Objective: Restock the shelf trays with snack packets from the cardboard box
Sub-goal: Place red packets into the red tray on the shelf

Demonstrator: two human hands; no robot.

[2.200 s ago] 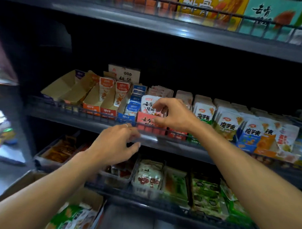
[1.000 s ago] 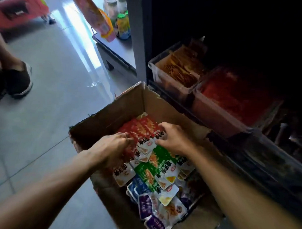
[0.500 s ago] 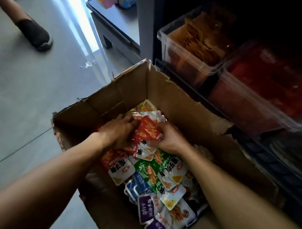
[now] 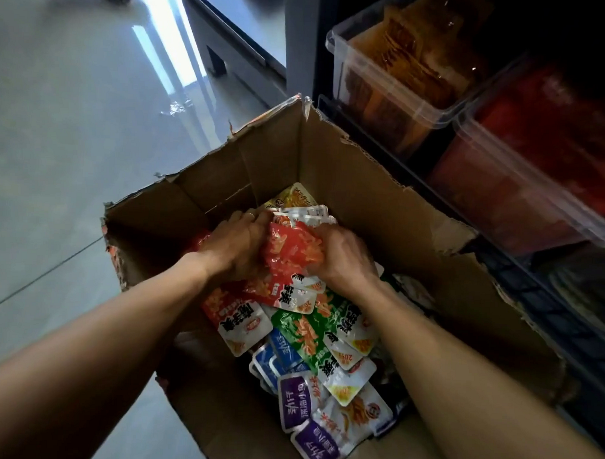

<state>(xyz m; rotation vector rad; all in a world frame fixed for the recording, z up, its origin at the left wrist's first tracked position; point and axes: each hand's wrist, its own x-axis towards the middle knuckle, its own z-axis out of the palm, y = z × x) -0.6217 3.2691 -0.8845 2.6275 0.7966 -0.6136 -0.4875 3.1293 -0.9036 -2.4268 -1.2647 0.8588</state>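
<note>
Open cardboard box (image 4: 381, 204) on the floor beside the shelf, its torn near edge cut off below. Loose snack packets (image 4: 311, 336) fill it, lower layers hidden. Left hand (image 4: 232, 244) and right hand (image 4: 344, 258) clutch a bunch of red packets (image 4: 290, 249) between them; fingertips buried, unseen.

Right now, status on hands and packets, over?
Both hands, left hand and right hand, gripping red packets inside cardboard box. Not lifted clear yet. Nothing blocking above.
</note>
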